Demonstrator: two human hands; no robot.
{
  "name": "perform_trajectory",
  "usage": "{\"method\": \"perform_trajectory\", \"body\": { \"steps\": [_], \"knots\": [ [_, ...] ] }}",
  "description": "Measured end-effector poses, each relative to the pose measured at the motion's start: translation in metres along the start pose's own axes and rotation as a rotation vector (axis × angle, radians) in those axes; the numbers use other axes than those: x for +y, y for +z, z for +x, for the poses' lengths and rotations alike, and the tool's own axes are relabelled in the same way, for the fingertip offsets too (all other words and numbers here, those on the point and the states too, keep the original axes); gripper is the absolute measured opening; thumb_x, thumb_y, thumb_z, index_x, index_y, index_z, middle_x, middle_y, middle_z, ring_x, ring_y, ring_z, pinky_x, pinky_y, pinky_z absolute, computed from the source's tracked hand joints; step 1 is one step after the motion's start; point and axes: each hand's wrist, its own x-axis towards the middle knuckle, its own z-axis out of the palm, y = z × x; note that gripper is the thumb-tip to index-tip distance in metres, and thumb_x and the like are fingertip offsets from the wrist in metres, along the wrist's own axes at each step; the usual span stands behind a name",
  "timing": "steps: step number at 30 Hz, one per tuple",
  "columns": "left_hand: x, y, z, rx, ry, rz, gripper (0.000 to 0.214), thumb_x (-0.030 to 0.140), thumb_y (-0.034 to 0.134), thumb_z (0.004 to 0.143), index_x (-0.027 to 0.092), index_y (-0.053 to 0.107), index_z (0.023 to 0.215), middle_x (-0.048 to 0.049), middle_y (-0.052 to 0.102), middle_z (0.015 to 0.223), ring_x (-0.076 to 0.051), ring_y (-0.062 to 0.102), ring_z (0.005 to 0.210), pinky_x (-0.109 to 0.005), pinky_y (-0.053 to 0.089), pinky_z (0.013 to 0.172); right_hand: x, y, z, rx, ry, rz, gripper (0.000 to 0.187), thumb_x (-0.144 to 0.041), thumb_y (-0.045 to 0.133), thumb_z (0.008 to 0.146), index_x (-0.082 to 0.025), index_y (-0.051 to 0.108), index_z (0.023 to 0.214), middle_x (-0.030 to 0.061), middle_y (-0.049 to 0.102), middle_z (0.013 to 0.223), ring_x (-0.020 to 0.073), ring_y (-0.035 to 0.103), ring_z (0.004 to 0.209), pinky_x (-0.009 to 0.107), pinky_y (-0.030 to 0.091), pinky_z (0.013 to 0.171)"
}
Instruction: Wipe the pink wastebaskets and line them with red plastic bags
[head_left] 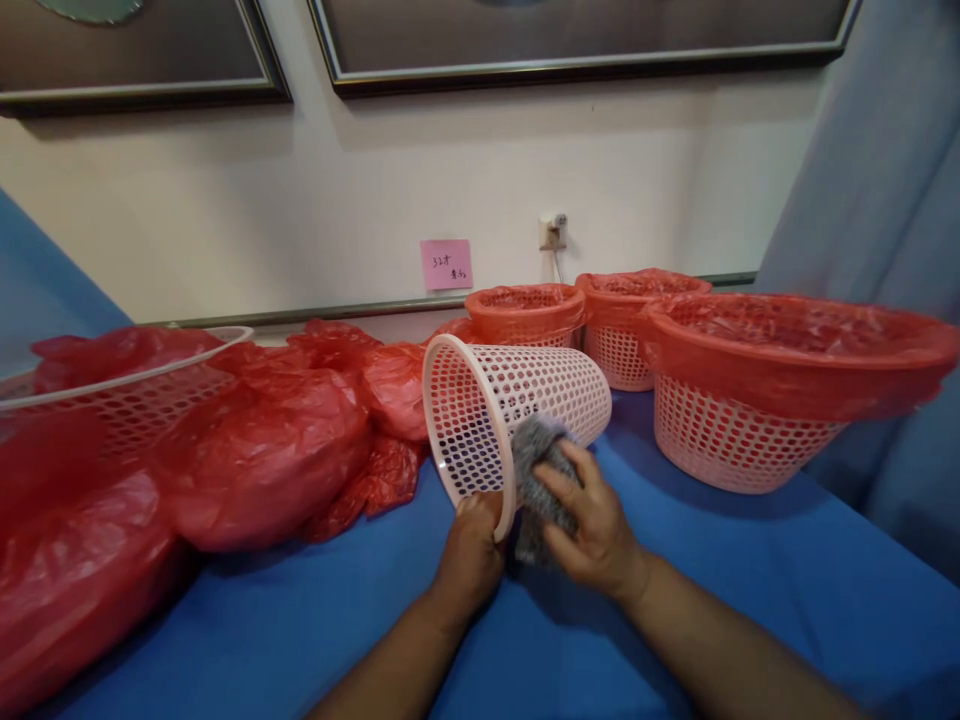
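Note:
A white mesh basket [517, 400] lies tipped on its side on the blue table [315, 630], its open mouth turned toward the left. My left hand [471, 548] is closed on the basket's lower rim. My right hand [589, 520] is closed on a grey cloth [534, 460] and presses it against the basket's outer wall. Part of the cloth hangs below the basket, hidden behind my fingers.
A heap of red plastic bags [255, 450] covers the table's left side, with another white basket [135, 395] half buried in it. Three baskets lined with red bags [787, 370] stand at the back right. A pink note [446, 264] sticks on the wall.

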Motion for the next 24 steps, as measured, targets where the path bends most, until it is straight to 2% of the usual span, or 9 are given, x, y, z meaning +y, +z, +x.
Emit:
{"method": "perform_trajectory", "body": {
  "steps": [2,5,9,12,15,17,19,21,24],
  "knots": [
    [0.003,-0.003,-0.005,0.078,0.009,-0.064,0.031,0.025,0.058,0.092,0.02,0.07,0.12,-0.0104,0.074,0.104,-0.027,0.069,0.097,-0.044,0.057,0.091,-0.018,-0.001,0.0,-0.069,-0.135,0.078,0.064,-0.016,0.058,0.078,-0.023,0.054,0.142,0.0152,0.042,0.149,0.0311,0.061,0.127,0.046,0.059,0.099],
    [0.005,-0.009,-0.015,0.221,0.019,-0.166,0.045,0.035,0.067,0.088,0.021,0.063,0.13,-0.0094,0.073,0.115,-0.027,0.07,0.099,-0.041,0.06,0.091,-0.028,-0.004,0.003,-0.174,-0.269,0.139,0.062,-0.015,0.057,0.073,-0.02,0.059,0.134,0.0149,0.051,0.139,0.0272,0.066,0.113,0.04,0.062,0.089],
    [0.005,-0.014,-0.02,0.247,0.002,-0.252,0.033,0.039,0.065,0.094,0.022,0.069,0.122,-0.0074,0.076,0.109,-0.024,0.073,0.095,-0.038,0.062,0.09,-0.027,-0.003,0.004,-0.242,-0.313,0.145,0.061,-0.015,0.056,0.072,-0.02,0.059,0.133,0.0133,0.056,0.134,0.0249,0.067,0.108,0.038,0.063,0.088],
    [0.008,-0.013,-0.016,0.195,-0.042,-0.285,0.032,0.036,0.054,0.102,0.02,0.072,0.123,-0.0104,0.076,0.114,-0.026,0.072,0.103,-0.042,0.06,0.095,-0.005,-0.007,0.004,-0.05,-0.108,-0.015,0.056,-0.018,0.056,0.078,-0.022,0.059,0.135,0.0141,0.052,0.14,0.0291,0.061,0.123,0.046,0.058,0.099],
    [0.009,-0.011,-0.011,0.172,-0.044,-0.267,0.035,0.036,0.052,0.104,0.02,0.07,0.13,-0.0117,0.074,0.124,-0.027,0.07,0.112,-0.044,0.058,0.101,0.041,-0.021,0.009,0.25,0.327,-0.229,0.05,-0.027,0.056,0.083,-0.02,0.062,0.132,0.0161,0.054,0.135,0.0346,0.057,0.128,0.058,0.048,0.109],
    [0.009,-0.011,-0.01,0.144,-0.021,-0.244,0.036,0.035,0.051,0.104,0.021,0.069,0.131,-0.0113,0.073,0.126,-0.027,0.069,0.114,-0.045,0.056,0.103,0.073,-0.03,0.013,0.312,0.572,-0.268,0.052,-0.035,0.056,0.082,-0.017,0.065,0.129,0.017,0.061,0.125,0.0366,0.06,0.121,0.063,0.046,0.109],
    [0.007,-0.01,-0.008,0.103,0.007,-0.214,0.034,0.033,0.05,0.105,0.021,0.069,0.13,-0.0104,0.074,0.122,-0.026,0.069,0.113,-0.044,0.055,0.104,0.09,-0.034,0.015,0.307,0.669,-0.264,0.055,-0.039,0.055,0.081,-0.015,0.065,0.13,0.0176,0.063,0.122,0.0376,0.061,0.119,0.064,0.045,0.109],
    [0.005,-0.008,-0.007,0.064,0.029,-0.178,0.032,0.032,0.049,0.105,0.022,0.07,0.128,-0.0092,0.075,0.116,-0.025,0.069,0.11,-0.044,0.055,0.103,0.083,-0.031,0.013,0.265,0.591,-0.245,0.056,-0.037,0.055,0.082,-0.016,0.063,0.133,0.0174,0.061,0.128,0.037,0.06,0.123,0.063,0.045,0.11],
    [0.004,-0.006,-0.007,0.019,0.035,-0.137,0.033,0.029,0.048,0.104,0.024,0.07,0.128,-0.0088,0.075,0.113,-0.026,0.068,0.108,-0.043,0.053,0.102,0.038,-0.017,0.002,0.108,0.252,-0.167,0.057,-0.027,0.057,0.086,-0.024,0.056,0.143,0.0146,0.05,0.147,0.0344,0.055,0.135,0.057,0.048,0.112]
  ]
}}
